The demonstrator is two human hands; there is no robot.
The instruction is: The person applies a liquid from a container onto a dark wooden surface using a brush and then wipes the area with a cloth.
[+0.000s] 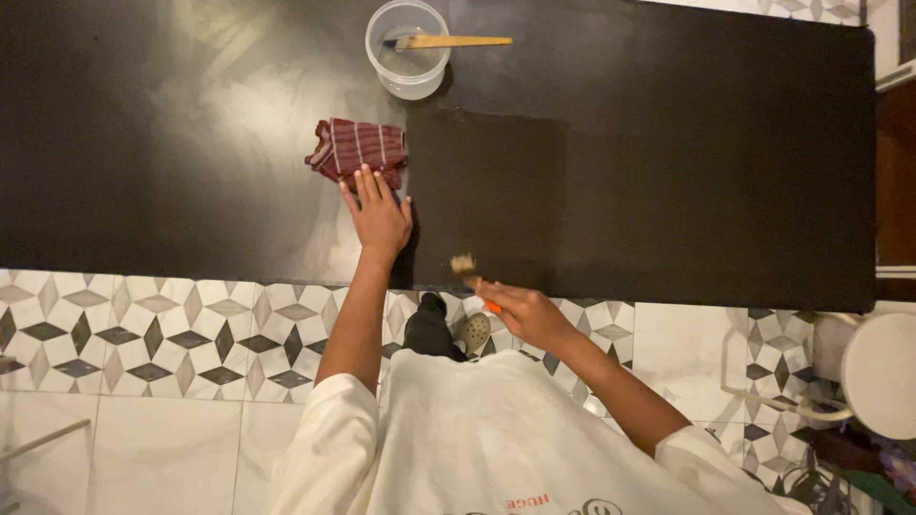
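My left hand (378,215) lies flat, fingers spread, on the black table (716,143), beside the left edge of a matte dark square panel (487,195). Its fingertips touch a crumpled maroon striped cloth (357,149). My right hand (520,310) grips a small brush with an orange handle (474,278). The bristles rest at the panel's near edge, close to the table's front edge.
A clear plastic cup (407,59) stands at the back of the table with a second wooden-handled brush (448,42) lying across its rim. Patterned tile floor (143,334) lies below the table. A white round object (883,372) sits at the lower right.
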